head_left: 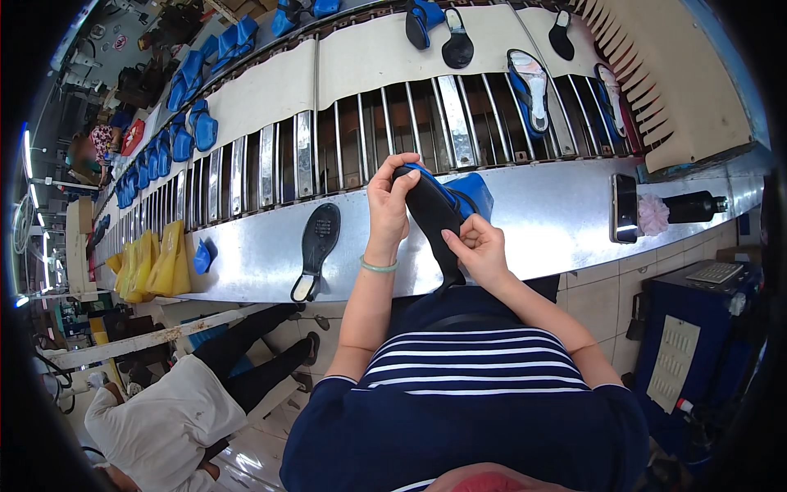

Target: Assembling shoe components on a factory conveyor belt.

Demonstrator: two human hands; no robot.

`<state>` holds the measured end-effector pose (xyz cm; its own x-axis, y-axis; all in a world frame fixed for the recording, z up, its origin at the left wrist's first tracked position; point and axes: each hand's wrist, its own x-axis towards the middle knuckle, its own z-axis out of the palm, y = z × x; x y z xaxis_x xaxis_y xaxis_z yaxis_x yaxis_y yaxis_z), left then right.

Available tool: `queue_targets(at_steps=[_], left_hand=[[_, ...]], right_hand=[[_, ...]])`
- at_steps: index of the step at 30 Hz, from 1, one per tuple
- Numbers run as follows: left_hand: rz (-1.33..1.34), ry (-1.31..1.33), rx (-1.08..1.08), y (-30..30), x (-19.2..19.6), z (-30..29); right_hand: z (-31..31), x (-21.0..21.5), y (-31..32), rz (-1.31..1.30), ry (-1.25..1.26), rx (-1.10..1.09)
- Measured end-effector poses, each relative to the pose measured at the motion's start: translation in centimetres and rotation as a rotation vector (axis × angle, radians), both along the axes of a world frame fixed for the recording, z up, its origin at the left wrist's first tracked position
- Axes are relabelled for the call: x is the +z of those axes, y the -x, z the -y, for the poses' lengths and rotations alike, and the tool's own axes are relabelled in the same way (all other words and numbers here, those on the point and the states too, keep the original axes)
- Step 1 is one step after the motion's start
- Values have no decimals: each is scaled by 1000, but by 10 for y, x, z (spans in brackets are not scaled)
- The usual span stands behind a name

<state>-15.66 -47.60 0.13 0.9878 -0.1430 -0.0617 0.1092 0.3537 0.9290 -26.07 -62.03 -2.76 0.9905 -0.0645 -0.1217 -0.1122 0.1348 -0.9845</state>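
My left hand (390, 205) is closed around the toe end of a black sandal (433, 215) on a blue shoe last. Its long black underside faces up, and the narrow end hangs down near my waist. Behind it the blue last (473, 193) shows, crossed by a dark strap. My right hand (479, 250) pinches the sandal's edge midway along, thumb and fingertips together. To the left of my left forearm, a loose black outsole (320, 238) lies on the metal ledge (541, 201), its light heel end towards me.
Beyond the ledge runs a roller conveyor (352, 148) partly covered with cream sheets. It carries black soles (457, 41) and sandals on lasts (529, 90). Yellow lasts (170, 261) stand at left. A phone (624, 209) and black bottle (693, 207) lie right. A person in white (180, 402) is lower left.
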Motion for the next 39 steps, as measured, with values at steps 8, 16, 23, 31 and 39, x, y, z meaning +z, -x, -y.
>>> queue_targets(at_steps=[8, 16, 23, 31, 39], left_hand=[[-52, 77, -24, -2, 1, 1], [-106, 120, 18, -8, -10, 2], [22, -90, -31, -4, -11, 5], [228, -503, 21, 2, -17, 10], [141, -336, 91, 5, -27, 13]], right_hand=[[5, 0, -1, -27, -22, -3], [9, 20, -10, -44, -9, -154], [26, 16, -25, -112, -5, 13], [24, 10, -23, -45, 46, 28], [22, 5, -19, -34, 32, 23]])
